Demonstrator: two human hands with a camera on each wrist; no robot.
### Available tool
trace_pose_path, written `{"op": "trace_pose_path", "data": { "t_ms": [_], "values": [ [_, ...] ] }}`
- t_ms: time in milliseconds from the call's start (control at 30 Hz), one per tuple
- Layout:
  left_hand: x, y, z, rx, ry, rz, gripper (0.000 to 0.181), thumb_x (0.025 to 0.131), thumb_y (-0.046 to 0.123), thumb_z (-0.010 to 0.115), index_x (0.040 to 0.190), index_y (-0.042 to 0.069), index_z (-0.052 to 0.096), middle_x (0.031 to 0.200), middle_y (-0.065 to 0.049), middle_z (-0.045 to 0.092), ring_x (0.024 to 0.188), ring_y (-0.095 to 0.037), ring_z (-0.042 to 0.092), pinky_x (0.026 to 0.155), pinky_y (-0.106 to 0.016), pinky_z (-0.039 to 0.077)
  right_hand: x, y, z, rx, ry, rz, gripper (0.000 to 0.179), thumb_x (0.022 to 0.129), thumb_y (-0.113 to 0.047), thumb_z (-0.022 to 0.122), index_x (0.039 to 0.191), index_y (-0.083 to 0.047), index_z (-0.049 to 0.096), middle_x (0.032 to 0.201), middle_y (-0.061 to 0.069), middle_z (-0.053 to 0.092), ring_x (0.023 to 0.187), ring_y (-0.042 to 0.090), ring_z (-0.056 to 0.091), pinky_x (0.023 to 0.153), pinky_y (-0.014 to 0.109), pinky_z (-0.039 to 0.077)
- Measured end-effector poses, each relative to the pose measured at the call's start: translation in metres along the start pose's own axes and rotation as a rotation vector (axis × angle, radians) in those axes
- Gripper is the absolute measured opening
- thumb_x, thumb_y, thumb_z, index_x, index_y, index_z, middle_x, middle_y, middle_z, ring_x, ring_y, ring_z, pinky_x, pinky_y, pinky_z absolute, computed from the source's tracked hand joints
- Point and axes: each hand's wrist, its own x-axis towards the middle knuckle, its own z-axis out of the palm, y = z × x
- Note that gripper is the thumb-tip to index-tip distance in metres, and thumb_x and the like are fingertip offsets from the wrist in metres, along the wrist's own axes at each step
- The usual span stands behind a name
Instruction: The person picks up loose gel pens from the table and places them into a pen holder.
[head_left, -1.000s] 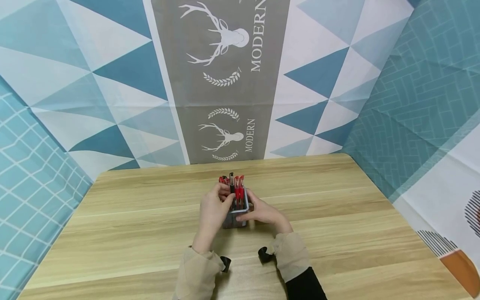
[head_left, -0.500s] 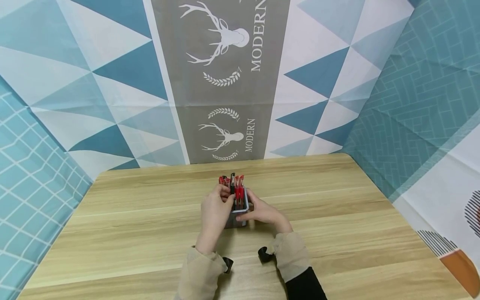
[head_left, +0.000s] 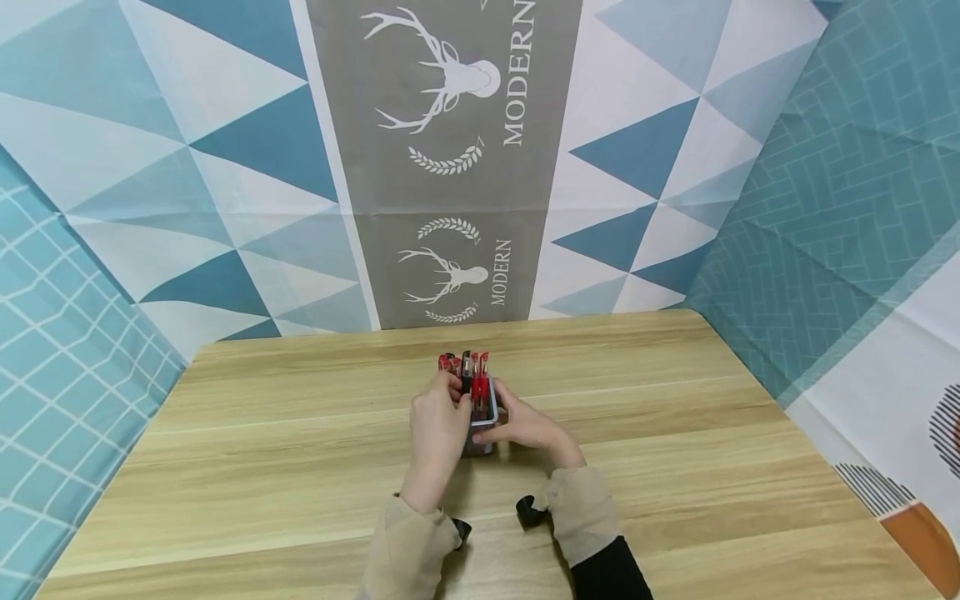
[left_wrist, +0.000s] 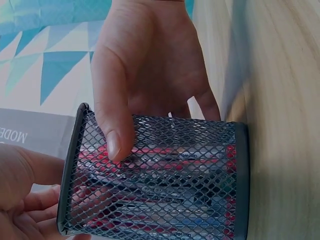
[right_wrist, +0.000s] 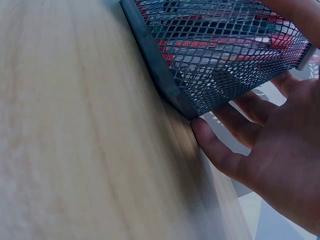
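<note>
A black wire-mesh pen holder point(left_wrist: 170, 190) stands upright on the table, packed with red-capped pens point(head_left: 480, 379) and a black-capped pen point(head_left: 467, 373). My left hand point(head_left: 441, 423) is at the holder's upper left, thumb and fingers around the black pen by the rim; in the left wrist view its fingertips partly hide behind the mesh. My right hand point(head_left: 531, 423) grips the holder from the right side. Its thumb point(left_wrist: 114, 135) presses the near mesh wall, while its other fingers point(right_wrist: 220, 155) spread along the far side.
The wooden table point(head_left: 285, 467) extends around the holder. Behind it rises a patterned wall cloth point(head_left: 450, 183) with deer heads. Tiled-pattern cloths point(head_left: 67, 400) border the sides. Black straps point(head_left: 531, 512) sit by the beige cuffs.
My left hand has shifted slightly right, closer against the holder, and the black pen sits a little lower. My right hand keeps its grip in the same place.
</note>
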Motion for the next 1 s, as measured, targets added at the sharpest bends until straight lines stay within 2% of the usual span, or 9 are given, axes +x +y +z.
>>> {"op": "trace_pose_path", "data": {
  "t_ms": [233, 600, 867, 1000],
  "values": [
    [0.001, -0.003, 0.002, 0.012, 0.036, 0.007, 0.011, 0.070, -0.005, 0.066, 0.077, 0.003, 0.060, 0.066, -0.005, 0.062, 0.056, -0.018, 0.058, 0.050, -0.029, 0.048, 0.000, 0.000, 0.000, -0.009, -0.001, -0.005, 0.092, 0.075, -0.010, 0.073, 0.145, -0.017, 0.014, 0.139, 0.011, 0.039, 0.122, 0.025, 0.043, 0.105, 0.041, 0.029],
    [0.003, -0.005, -0.002, 0.000, -0.009, 0.016, 0.007, 0.073, 0.000, 0.066, 0.077, 0.002, 0.062, 0.067, -0.006, 0.063, 0.058, -0.017, 0.059, 0.050, -0.028, 0.048, 0.000, -0.002, 0.000, -0.002, -0.001, 0.005, 0.092, 0.075, -0.010, 0.073, 0.145, -0.016, 0.013, 0.138, 0.012, 0.039, 0.121, 0.025, 0.043, 0.104, 0.040, 0.030],
    [0.008, -0.010, -0.010, -0.068, -0.078, -0.057, 0.005, 0.078, 0.006, 0.065, 0.082, 0.006, 0.063, 0.073, -0.004, 0.063, 0.060, -0.013, 0.057, 0.050, -0.023, 0.045, -0.001, -0.003, 0.001, -0.010, 0.011, 0.015, 0.092, 0.075, -0.010, 0.073, 0.145, -0.015, 0.013, 0.139, 0.013, 0.037, 0.123, 0.028, 0.040, 0.104, 0.043, 0.030],
    [0.010, -0.013, -0.015, -0.107, -0.086, -0.076, 0.004, 0.080, 0.007, 0.064, 0.084, 0.007, 0.063, 0.077, -0.005, 0.065, 0.064, -0.014, 0.059, 0.052, -0.024, 0.046, 0.004, 0.010, 0.000, -0.017, 0.024, 0.014, 0.092, 0.075, -0.011, 0.074, 0.145, -0.019, 0.014, 0.139, 0.011, 0.037, 0.123, 0.027, 0.040, 0.104, 0.044, 0.030]
  ]
}}
